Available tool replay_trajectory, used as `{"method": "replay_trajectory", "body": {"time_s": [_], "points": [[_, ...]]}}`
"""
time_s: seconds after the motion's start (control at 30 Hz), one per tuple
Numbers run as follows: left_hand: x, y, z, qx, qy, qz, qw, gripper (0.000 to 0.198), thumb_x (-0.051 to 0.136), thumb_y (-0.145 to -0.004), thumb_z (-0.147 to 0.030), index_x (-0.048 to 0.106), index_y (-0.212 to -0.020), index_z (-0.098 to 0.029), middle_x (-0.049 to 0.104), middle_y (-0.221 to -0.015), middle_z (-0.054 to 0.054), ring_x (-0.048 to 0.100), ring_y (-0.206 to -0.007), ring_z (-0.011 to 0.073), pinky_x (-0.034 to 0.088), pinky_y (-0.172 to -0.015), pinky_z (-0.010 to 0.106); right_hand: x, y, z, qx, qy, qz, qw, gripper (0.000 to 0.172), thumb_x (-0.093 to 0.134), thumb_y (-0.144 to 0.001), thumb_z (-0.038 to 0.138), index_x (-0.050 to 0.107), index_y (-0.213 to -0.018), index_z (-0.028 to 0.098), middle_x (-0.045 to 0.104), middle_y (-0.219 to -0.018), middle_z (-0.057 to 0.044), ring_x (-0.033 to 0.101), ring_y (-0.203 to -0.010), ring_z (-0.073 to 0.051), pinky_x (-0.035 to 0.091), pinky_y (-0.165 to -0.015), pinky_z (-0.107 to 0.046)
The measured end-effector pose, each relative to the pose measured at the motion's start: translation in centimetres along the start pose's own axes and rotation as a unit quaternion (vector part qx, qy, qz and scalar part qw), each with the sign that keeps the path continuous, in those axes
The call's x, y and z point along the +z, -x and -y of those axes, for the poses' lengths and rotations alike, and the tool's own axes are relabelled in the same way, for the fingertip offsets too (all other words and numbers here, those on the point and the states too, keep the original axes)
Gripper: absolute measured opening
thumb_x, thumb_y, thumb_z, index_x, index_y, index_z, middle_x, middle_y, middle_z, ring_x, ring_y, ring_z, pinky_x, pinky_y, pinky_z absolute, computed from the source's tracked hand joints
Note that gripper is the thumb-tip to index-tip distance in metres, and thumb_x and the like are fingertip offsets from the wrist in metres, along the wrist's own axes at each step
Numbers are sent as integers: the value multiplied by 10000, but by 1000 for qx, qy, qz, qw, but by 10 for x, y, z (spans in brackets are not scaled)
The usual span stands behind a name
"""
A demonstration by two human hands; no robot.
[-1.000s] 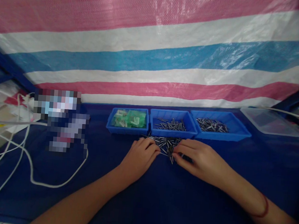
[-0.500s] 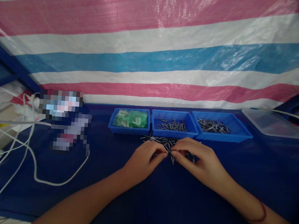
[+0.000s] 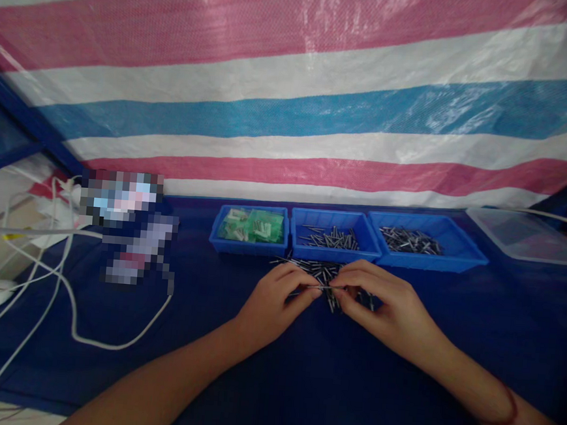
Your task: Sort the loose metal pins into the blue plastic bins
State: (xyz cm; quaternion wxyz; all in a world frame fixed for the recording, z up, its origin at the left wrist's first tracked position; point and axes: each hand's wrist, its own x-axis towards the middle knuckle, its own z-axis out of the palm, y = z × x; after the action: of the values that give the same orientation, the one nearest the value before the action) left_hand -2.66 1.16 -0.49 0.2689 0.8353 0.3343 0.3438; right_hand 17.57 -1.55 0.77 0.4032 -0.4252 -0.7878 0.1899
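Between my two hands a thin metal rod (image 3: 325, 287) lies sideways, its ends pinched by the fingertips. My left hand (image 3: 276, 300) grips its left end with thumb and forefinger. The right end is in the pinch of my right hand (image 3: 387, 306). Just behind and below the fingers, a loose pile of dark metal rods (image 3: 316, 267) lies on the blue table (image 3: 338, 387), partly hidden by the hands. Beyond it a middle blue bin (image 3: 334, 252) and a right blue bin (image 3: 461, 253) hold similar rods.
A left blue bin (image 3: 248, 248) contains green packets (image 3: 265, 227). White cables (image 3: 106, 344) and pixelated items (image 3: 141, 247) occupy the left side. A clear plastic lid (image 3: 522, 238) lies at the back right, before a striped sheet (image 3: 290, 121).
My fingertips have drawn slightly apart, and more of the rod shows between them. The whole scene has shifted a little to the right in view.
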Motion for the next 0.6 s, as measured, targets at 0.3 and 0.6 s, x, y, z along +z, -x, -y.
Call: {"method": "replay_trajectory", "body": {"time_s": [0.3, 0.6], "points": [[-15, -2, 6, 22, -200, 96, 975, 225, 548, -907, -343, 634, -1060, -203, 634, -1044, 63, 565, -948, 208, 417, -820, 353, -46, -7, -29, 41, 156, -87, 983, 87, 546, -877, 274, 615, -841, 234, 636, -842, -66, 598, -752, -228, 446, -694, -372], [-48, -10, 12, 81, -262, 218, 937, 204, 604, -874, -324, 624, -1021, -185, 617, -1019, 56, 585, -906, 200, 441, -807, 324, -81, 0, -79, 100, 325, -199, 919, 97, 591, -833, 352, 611, -798, 263, 592, -727, -48, 512, -624, -234, 226, -537, -302]]}}
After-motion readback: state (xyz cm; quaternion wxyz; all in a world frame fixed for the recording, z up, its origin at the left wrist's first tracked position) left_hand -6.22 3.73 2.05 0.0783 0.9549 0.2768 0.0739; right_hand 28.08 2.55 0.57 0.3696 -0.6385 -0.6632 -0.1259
